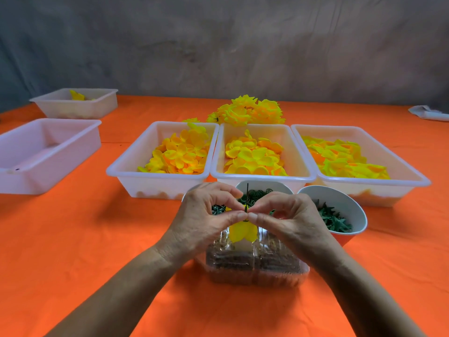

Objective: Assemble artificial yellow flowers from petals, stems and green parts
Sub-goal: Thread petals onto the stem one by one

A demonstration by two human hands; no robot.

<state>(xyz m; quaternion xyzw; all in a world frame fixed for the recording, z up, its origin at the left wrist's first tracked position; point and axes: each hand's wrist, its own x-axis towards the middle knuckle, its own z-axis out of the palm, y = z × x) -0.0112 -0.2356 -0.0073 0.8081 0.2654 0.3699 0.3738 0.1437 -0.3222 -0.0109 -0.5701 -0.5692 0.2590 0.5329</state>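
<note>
Bare forearms reach in from the bottom edge over the orange tabletop (73,239), and the two hands meet above a clear plastic clamshell box (257,268) of small brownish parts. On the left, the left hand (204,220) has its grip closed in a pinch, thumb and forefinger tips on a thin dark stem (247,198) that stands upright, with yellow petals (243,232) hanging just below the fingertips. Opposite it, the right hand (289,217) pinches the same stem from the other side, fingertips nearly touching those of the left. Behind the hands sit bowls of green parts: one mostly hidden, a middle white bowl (264,187) of green rings, and a right bowl (340,210) of green star-shaped pieces. Farther back, left to right, stand an empty white bin (43,154), a far bin (75,103) with a few yellow pieces, then three bins of yellow petals (160,156) (262,154) (359,156). A heap of finished yellow flowers (247,111) lies behind the middle bin.
</note>
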